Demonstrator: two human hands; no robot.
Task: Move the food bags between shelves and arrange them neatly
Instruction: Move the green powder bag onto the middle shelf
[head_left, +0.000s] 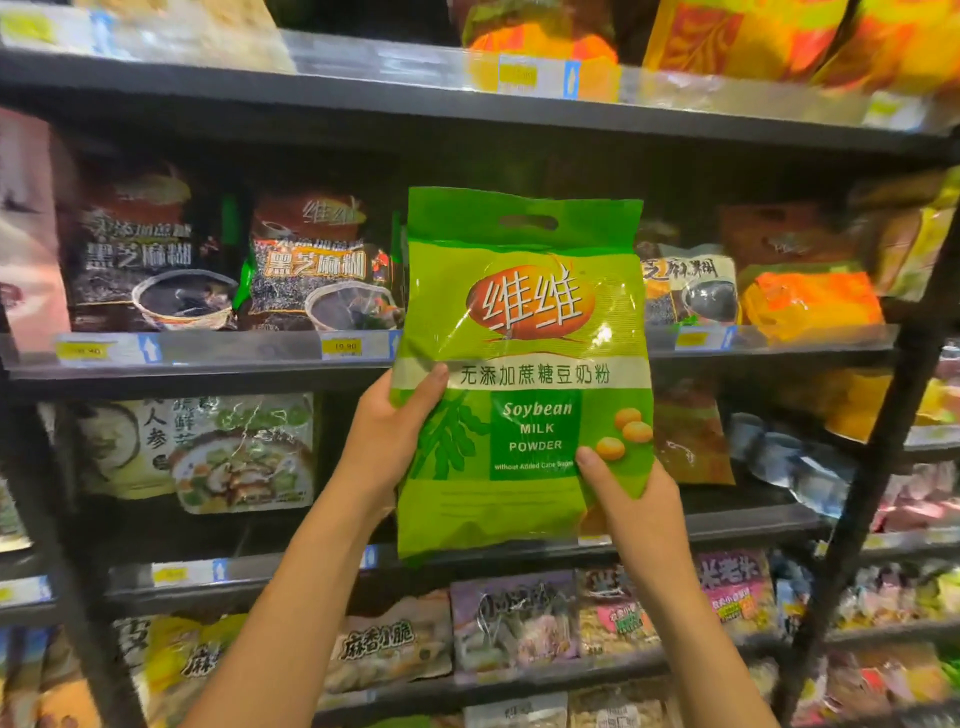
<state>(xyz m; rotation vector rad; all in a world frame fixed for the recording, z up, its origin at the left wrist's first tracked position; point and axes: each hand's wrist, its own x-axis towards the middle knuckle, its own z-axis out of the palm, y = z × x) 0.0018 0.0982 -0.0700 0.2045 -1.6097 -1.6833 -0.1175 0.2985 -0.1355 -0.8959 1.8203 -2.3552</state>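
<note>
Green soybean milk powder bag (522, 332): held upright in the air, label to the camera, in front of the shelf (208, 364) of dark packs.
Left hand (389, 431): grips the bag's left edge, thumb across the front.
Right hand (631, 493): clamps the lower right corner, thumb on the front.
Behind: black sesame bags (322, 265) stand in a row, with an orange bag (810, 301) to the right.
Lower left: a pale soup bag (244, 452) one shelf down.

Grocery shop: shelves (467, 111) stocked with food bags (322, 265); yellow price labels (340, 345) edging the shelf above the left hand (387, 426).
</note>
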